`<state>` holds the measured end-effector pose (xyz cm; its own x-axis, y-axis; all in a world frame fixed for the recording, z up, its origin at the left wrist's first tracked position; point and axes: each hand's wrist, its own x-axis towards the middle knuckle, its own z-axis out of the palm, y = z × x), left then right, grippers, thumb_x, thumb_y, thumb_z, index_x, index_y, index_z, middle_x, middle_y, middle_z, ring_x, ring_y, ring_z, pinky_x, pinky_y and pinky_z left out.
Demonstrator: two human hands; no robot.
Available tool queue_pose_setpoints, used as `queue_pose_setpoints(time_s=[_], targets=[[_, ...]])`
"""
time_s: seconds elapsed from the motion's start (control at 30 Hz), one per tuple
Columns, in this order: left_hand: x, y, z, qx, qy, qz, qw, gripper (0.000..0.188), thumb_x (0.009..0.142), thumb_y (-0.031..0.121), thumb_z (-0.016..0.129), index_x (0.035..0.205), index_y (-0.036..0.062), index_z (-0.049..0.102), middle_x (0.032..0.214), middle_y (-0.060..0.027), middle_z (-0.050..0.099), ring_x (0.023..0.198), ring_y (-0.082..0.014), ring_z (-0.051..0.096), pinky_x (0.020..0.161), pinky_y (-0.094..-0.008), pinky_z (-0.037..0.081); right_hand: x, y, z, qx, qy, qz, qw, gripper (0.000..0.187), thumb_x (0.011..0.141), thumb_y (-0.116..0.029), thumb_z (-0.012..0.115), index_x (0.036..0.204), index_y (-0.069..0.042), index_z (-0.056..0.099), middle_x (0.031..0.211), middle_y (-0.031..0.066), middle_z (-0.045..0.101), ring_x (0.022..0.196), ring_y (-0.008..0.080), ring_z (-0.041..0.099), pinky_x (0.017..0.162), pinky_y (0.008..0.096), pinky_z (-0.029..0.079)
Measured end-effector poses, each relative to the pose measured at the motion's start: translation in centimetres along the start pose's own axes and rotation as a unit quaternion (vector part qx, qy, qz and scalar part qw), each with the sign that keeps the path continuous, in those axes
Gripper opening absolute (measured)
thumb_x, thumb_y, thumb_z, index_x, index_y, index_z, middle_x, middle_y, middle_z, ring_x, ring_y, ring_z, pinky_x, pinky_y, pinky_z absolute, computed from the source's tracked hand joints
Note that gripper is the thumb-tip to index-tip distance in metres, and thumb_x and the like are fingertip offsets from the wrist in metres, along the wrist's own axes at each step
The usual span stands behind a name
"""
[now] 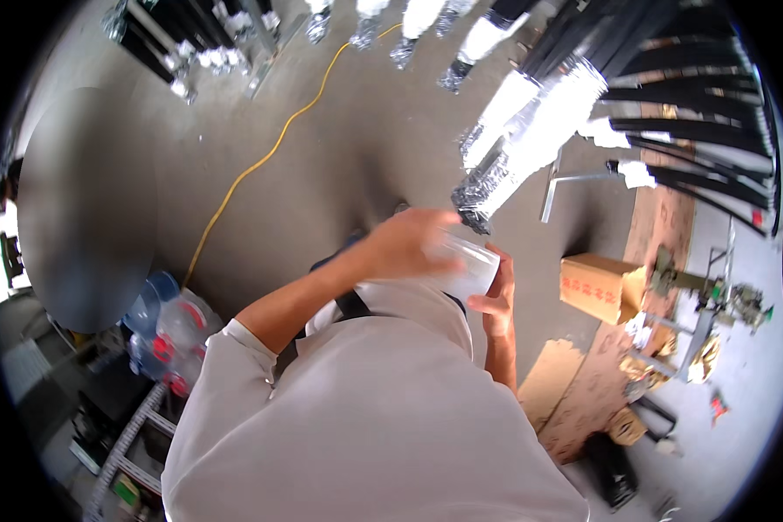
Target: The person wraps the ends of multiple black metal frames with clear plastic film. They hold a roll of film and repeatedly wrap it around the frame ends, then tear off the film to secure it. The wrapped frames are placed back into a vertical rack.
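In front of my waist, a whitish, translucent roll of stretch film (471, 268) is held at a slant. My right hand (498, 300) grips its right end, with the thumb across the near side and the fingers round the edge. Over the roll's left end lies my left hand (418, 244), smeared by motion, so its fingers do not show clearly. Just beyond the roll, a film-wrapped bundle end (518, 152) reaches down from the upper right, shiny and white with a dark tip.
Long black bars (696, 96) fan out at the right. Several wrapped bar ends line the far side. A yellow cable (274, 150) curves over the floor. An open cardboard box (593, 283) sits to the right. Large clear bottles (170, 326) and a metal ladder-like frame (122, 457) are at left.
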<state>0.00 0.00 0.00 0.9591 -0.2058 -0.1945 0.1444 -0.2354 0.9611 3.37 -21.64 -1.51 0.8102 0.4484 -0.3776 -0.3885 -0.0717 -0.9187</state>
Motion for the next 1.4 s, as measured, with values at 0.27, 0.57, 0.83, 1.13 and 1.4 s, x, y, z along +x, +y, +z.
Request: queue_pose_setpoints(time_s=[0.27,0.57,0.83,1.13,1.4], targets=[[-0.6,-2.1,6.0,0.350,0.192,0.205,0.894,0.066,0.053,0.019,0.071,0.111,0.0031,0.045,0.094,-0.0132,0.048,0.094,-0.0300,0.047,0.082,-0.0393,0.039,-0.5,-1.7,1.4,-0.124,-0.025,-0.021,0.992,0.076,0.056,-0.036,0.068,0.119,-0.003,0.040,0.106,0.0097,0.050,0.103,0.0226,0.047,0.089,0.0319,0.036],[-2.0,-3.1,2.0,0.037,0.230,0.133,0.963,0.073,0.053,0.026,0.076,0.113,0.0050,0.041,0.101,-0.0127,0.050,0.096,-0.0302,0.051,0.082,-0.0372,0.040,16.1,-0.9,-5.2,0.053,0.022,0.099,0.993,0.051,0.088,-0.039,0.038,0.125,-0.004,0.036,0.121,0.0194,0.043,0.114,0.0307,0.040,0.097,0.0459,0.032],[-1.4,-4.8,-1.5,-0.078,0.312,0.101,0.941,0.078,0.051,0.033,0.077,0.113,0.0037,0.040,0.098,-0.0171,0.055,0.087,-0.0331,0.056,0.075,-0.0364,0.046,22.9,-2.1,3.4,-0.061,-0.332,0.166,0.926,0.065,0.082,-0.028,0.054,0.135,-0.009,0.021,0.123,0.0211,0.042,0.104,0.0331,0.052,0.086,0.0430,0.046],[-1.6,-6.3,-7.1,-0.129,0.382,0.055,0.913,0.081,0.051,0.045,0.074,0.112,0.0042,0.039,0.092,-0.0220,0.058,0.087,-0.0361,0.057,0.075,-0.0387,0.044,18.8,-4.5,5.2,0.036,-0.308,0.196,0.930,0.048,0.083,-0.031,0.054,0.121,-0.007,0.039,0.113,0.0150,0.050,0.101,0.0300,0.051,0.086,0.0432,0.045],[4.6,-9.2,-5.5,-0.204,0.356,0.013,0.912,0.078,0.052,0.045,0.074,0.112,0.0034,0.045,0.098,-0.0221,0.056,0.091,-0.0336,0.055,0.076,-0.0382,0.043,17.3,-5.8,7.0,0.118,-0.158,0.254,0.947,0.040,0.084,-0.036,0.053,0.110,-0.007,0.052,0.105,0.0052,0.057,0.093,0.0204,0.054,0.080,0.0347,0.046]])
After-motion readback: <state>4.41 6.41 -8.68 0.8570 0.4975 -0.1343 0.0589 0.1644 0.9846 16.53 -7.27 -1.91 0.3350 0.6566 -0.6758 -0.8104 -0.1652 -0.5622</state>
